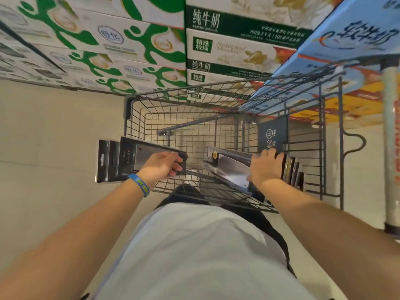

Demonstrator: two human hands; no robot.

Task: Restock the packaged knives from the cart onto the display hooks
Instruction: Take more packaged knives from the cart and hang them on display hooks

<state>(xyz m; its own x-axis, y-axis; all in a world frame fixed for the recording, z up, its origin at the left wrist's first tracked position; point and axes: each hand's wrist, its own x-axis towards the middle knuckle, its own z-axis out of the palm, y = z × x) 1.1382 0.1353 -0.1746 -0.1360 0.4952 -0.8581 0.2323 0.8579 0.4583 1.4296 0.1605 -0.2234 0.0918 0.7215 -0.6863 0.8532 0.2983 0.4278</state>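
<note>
A grey wire cart [129, 105] stands in front of me. My left hand [164, 164], with a blue wristband, grips a small stack of black packaged knives [121, 161] held over the cart's left rim, their hang-tabs pointing left. My right hand [265, 167] reaches into the cart's right side and rests on a packaged cleaver [227, 167] that lies tilted in the basket. Its fingers curl over the top of several more packages [292, 169] standing upright against the cart's right wall. No display hooks are in view.
Stacked milk cartons [108, 40] in green and white fill the shelf ahead, with blue cartons [357, 40] at the upper right. A pale pillar [390, 148] stands right of the cart. Beige floor [43, 137] lies to the left.
</note>
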